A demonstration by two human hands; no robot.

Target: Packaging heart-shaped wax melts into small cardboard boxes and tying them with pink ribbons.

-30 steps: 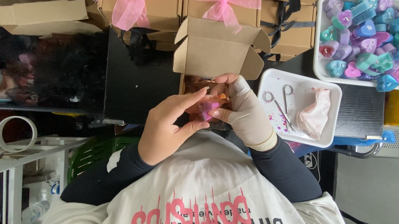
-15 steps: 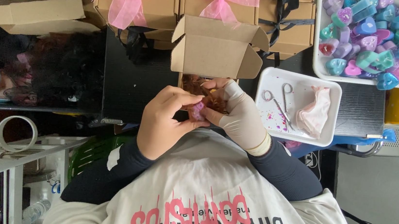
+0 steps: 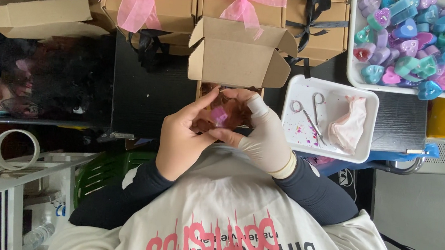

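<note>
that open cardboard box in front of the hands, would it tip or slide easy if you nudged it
Probably yes. The open box looks like thin brown card with its flaps spread, so it is likely light and would slide on the dark tabletop. The raised flaps may catch a bump and tip it. Its walls would likely flex if squeezed.

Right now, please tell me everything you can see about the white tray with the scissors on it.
The white tray is shallow and rectangular with rounded corners and a low raised rim; it looks like foam or plastic. It lies flat beside the gloved hand, with no clear contact between them. Its floor is speckled with small pink and purple stains. Inside lie slim metal scissors, closed or nearly so, and a crumpled white cloth tinged pink. One edge overhangs a dark surface. Above it in the picture sits a tray of coloured hearts.
</note>
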